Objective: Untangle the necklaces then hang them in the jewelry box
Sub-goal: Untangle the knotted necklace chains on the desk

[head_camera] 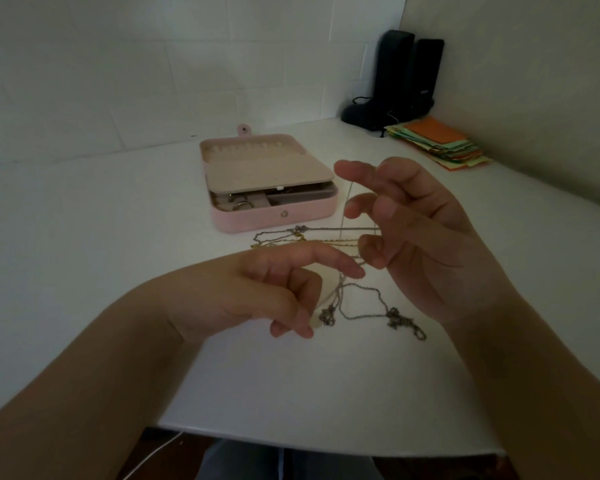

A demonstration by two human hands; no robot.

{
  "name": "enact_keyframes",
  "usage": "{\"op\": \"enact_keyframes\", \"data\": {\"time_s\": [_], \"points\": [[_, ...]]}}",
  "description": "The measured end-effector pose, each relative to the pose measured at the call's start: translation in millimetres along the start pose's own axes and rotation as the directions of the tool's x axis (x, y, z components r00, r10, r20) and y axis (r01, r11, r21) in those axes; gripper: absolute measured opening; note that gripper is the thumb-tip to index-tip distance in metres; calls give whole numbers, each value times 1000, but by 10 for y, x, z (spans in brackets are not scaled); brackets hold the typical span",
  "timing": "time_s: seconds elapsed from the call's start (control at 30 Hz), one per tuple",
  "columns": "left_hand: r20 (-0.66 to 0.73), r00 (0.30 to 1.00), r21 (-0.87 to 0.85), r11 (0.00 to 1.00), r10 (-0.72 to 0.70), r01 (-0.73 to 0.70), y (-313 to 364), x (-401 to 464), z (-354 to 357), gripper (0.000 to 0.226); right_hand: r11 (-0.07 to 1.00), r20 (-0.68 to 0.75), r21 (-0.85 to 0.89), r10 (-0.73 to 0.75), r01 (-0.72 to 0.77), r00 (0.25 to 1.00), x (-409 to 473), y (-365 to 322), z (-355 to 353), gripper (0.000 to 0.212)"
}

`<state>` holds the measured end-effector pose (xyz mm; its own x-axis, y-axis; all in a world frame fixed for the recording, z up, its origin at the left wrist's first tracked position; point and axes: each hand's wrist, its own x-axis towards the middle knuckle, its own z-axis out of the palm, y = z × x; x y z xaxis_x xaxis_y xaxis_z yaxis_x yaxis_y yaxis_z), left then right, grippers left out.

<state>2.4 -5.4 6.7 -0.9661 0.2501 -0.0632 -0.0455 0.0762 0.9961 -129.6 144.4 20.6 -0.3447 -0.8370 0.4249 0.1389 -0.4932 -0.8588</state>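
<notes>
Right hand (426,237): grip partly closed. Thumb and curled lower fingers pinch strands of the necklaces (326,242); index and middle fingers extended toward the jewelry box (269,183). One fine strand runs up between those fingers, another is drawn taut toward the box.

Left hand (274,289): loose grip, index finger stretched out over the chains, thumb and remaining fingers curled. Whether it actually holds a strand: cannot tell, fingers blurred.

Necklaces: silver and gold chains, tangled, lying on the bench (118,254) just in front of the jewelry box, knotted clumps nearer the person.

Jewelry box: pink, lid open, beige hook panel exposed, small items in the lower tray.

Bench: white, set in a corner of white tiled wall. Right of the box and behind it: stack of coloured paper (440,143), black speakers (406,77) in the corner. Lighting dim.
</notes>
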Motion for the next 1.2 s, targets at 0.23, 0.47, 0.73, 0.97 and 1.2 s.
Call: {"op": "enact_keyframes", "data": {"time_s": [0.23,0.47,0.73,0.97,1.2], "points": [[-19,994,-276,955,108,-109,-2,-4,-32,36,981,-75,-145,122,-132,990,3,2,25,20],[-117,988,-383,914,97,-135,-25,25,-81,33,897,-82,-383,206,-222,975,0,59,26,32],[-221,973,-361,932,-72,-13,47,15,13,19,899,-220,-381,141,-218,965,3,14,6,8],[-294,952,-319,948,-86,-13,44,20,2,22,690,-60,-709,146,-145,988,-21,71,18,16],[-388,919,-313,948,-71,-59,38,30,2,16,672,-27,-729,158,-128,987,-11,51,4,22]]}}
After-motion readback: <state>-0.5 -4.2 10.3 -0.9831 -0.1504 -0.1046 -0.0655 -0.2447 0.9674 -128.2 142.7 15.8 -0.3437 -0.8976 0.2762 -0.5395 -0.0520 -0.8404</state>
